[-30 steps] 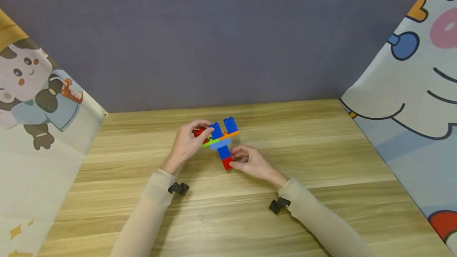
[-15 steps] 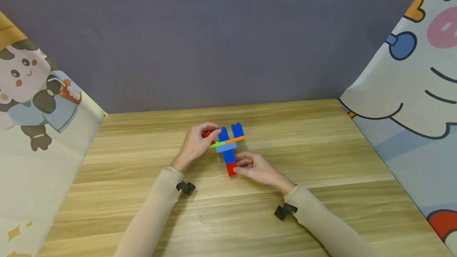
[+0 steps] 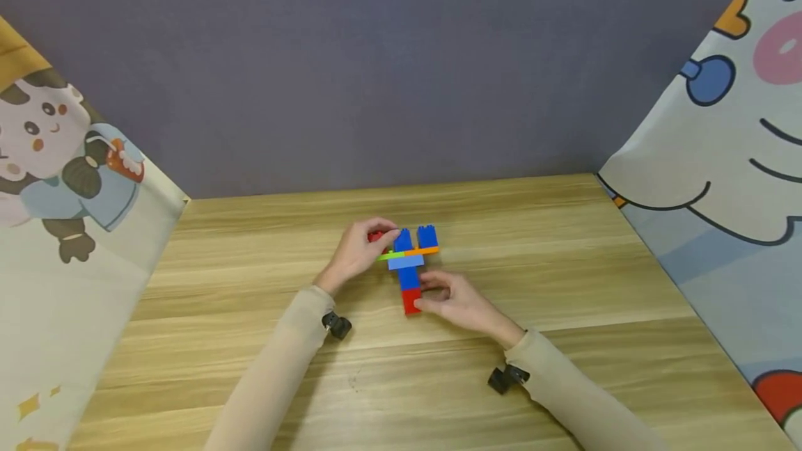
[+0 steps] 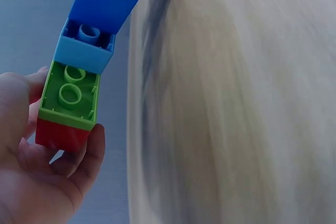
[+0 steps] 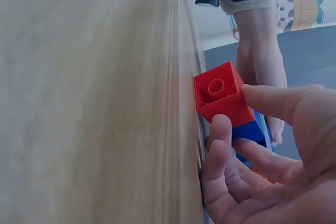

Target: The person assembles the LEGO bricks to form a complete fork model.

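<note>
Both hands hold one figure built of toy building bricks. Its stem is a red brick at the near end, then a blue brick and a light blue brick. Across that run a green piece and an orange piece. Two blue bricks stand on the far side, and another red brick sits on the green piece. My left hand grips this left red brick, partly hiding it. With thumb and fingers, my right hand pinches the near red brick, whose hollow underside shows in the right wrist view.
The wooden table spreads beneath the hands. A grey panel rises along its back edge, with cartoon-printed panels at both sides. Each wrist wears a small black camera.
Both hands have moved together to the right and slightly nearer, carrying the brick figure. It has turned so its stem points more straight toward me. Both grips look the same.
</note>
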Demonstrator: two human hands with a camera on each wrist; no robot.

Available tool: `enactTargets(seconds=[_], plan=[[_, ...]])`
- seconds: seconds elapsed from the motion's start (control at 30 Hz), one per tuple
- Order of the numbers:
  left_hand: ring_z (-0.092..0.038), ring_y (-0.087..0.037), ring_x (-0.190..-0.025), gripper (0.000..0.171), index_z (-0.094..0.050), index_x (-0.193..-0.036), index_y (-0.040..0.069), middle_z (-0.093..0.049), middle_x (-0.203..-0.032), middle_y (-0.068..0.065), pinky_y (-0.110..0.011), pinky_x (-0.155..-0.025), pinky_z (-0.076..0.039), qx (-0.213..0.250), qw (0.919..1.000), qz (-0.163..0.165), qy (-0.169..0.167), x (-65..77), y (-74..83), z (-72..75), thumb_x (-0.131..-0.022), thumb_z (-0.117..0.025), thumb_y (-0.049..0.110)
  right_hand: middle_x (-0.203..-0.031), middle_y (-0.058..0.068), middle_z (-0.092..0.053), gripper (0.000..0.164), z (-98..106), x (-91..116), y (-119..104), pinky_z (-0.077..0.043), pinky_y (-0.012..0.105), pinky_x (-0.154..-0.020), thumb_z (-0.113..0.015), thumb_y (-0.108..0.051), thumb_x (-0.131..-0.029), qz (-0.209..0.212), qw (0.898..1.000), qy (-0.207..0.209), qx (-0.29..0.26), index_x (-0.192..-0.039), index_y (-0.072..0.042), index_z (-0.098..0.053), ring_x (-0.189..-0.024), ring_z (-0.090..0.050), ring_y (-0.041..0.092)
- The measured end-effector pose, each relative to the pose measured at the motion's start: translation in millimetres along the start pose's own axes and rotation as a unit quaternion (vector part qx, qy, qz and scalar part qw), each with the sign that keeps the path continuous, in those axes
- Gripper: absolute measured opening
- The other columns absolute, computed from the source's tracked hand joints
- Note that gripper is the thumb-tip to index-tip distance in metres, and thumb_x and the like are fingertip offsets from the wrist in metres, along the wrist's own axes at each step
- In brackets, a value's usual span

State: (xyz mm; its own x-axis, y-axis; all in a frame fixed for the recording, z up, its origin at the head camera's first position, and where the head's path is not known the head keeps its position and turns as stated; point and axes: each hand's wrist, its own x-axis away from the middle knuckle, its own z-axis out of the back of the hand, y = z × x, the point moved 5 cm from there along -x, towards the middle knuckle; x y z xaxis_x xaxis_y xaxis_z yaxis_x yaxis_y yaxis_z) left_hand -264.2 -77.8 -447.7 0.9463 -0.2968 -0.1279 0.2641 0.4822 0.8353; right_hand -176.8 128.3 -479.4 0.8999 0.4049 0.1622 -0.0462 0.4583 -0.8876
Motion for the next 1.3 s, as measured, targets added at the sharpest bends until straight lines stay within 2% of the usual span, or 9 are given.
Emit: enactTargets(seconds=[0.17,0.3,0.53,0.67,1.03,1.2,1.3], plan=[[-0.069,-0.017,-0.085,0.026,-0.077,-0.121,0.012,-0.079,-0.101,-0.004,-0.031,-0.077,-0.056,-0.019,0.9998,0.002,-0.003,-3.1,-5.5,-5.5,-0.107,-0.067,0.031,-0.133,0.017,-0.072,0.055,-2.2,-0.4,0.9,-0.062,0.04,-0.093,-0.077,-0.027,-0.098,-0.002,1.0,0.0,0.004,-0.143,0.001,-0.062,-0.109,-0.073,0.026],[-0.069,-0.016,-0.088,0.026,-0.078,-0.121,0.013,-0.079,-0.1,-0.003,-0.035,-0.083,-0.059,-0.045,0.9989,-0.001,-0.01,-6.0,-7.7,-9.1,-0.107,-0.067,0.031,-0.131,0.015,-0.073,0.055,-3.2,-0.7,-0.7,-0.06,0.032,-0.086,-0.077,-0.028,-0.099,-0.003,1.0,0.004,0.016,-0.143,0.001,-0.063,-0.1,-0.071,0.019],[-0.074,-0.024,-0.107,0.027,-0.077,-0.123,0.008,-0.08,-0.116,-0.008,-0.045,-0.1,-0.059,-0.073,0.9969,-0.008,-0.029,-6.9,-11.3,-14.3,-0.107,-0.066,0.027,-0.132,0.016,-0.073,0.052,-6.4,-1.2,-1.1,-0.053,0.023,-0.07,-0.076,-0.027,-0.099,0.003,1.0,0.006,0.03,-0.141,0.002,-0.065,-0.079,-0.063,0.012],[-0.073,-0.027,-0.116,0.026,-0.077,-0.123,0.008,-0.079,-0.122,-0.008,-0.047,-0.104,-0.058,-0.085,0.9956,-0.003,-0.039,-6.5,-13.4,-16.2,-0.107,-0.066,0.026,-0.131,0.017,-0.074,0.052,-7.7,-2.1,0.3,-0.051,0.022,-0.068,-0.076,-0.028,-0.1,0.014,0.999,0.004,0.035,-0.14,0.004,-0.065,-0.076,-0.06,0.011],[-0.073,-0.024,-0.114,0.025,-0.077,-0.122,0.01,-0.079,-0.12,-0.006,-0.044,-0.104,-0.058,-0.104,0.9937,0.0,-0.044,-7.3,-13.6,-16.7,-0.108,-0.066,0.026,-0.132,0.016,-0.074,0.055,-6.7,-3.6,3.2,-0.053,0.024,-0.072,-0.076,-0.031,-0.099,0.002,0.999,0.003,0.036,-0.141,0.003,-0.065,-0.081,-0.063,0.012],[-0.074,-0.026,-0.112,0.027,-0.076,-0.126,0.01,-0.079,-0.121,-0.007,-0.045,-0.1,-0.061,-0.096,0.9945,0.012,-0.039,-3.7,-14.9,-10.9,-0.108,-0.065,0.026,-0.128,0.011,-0.075,0.051,-3.1,-1.9,1.4,-0.054,0.027,-0.082,-0.074,-0.031,-0.101,0.001,1.0,0.005,0.022,-0.14,-0.001,-0.066,-0.095,-0.066,0.016],[-0.073,-0.029,-0.119,0.029,-0.074,-0.129,0.009,-0.077,-0.126,-0.008,-0.049,-0.103,-0.06,-0.087,0.9957,0.014,-0.026,1.2,-14.6,-2.2,-0.108,-0.064,0.027,-0.127,0.01,-0.075,0.046,2.9,-0.3,0.8,-0.054,0.028,-0.086,-0.072,-0.032,-0.102,0.011,1.0,0.016,0.02,-0.139,-0.004,-0.068,-0.103,-0.066,0.018]])
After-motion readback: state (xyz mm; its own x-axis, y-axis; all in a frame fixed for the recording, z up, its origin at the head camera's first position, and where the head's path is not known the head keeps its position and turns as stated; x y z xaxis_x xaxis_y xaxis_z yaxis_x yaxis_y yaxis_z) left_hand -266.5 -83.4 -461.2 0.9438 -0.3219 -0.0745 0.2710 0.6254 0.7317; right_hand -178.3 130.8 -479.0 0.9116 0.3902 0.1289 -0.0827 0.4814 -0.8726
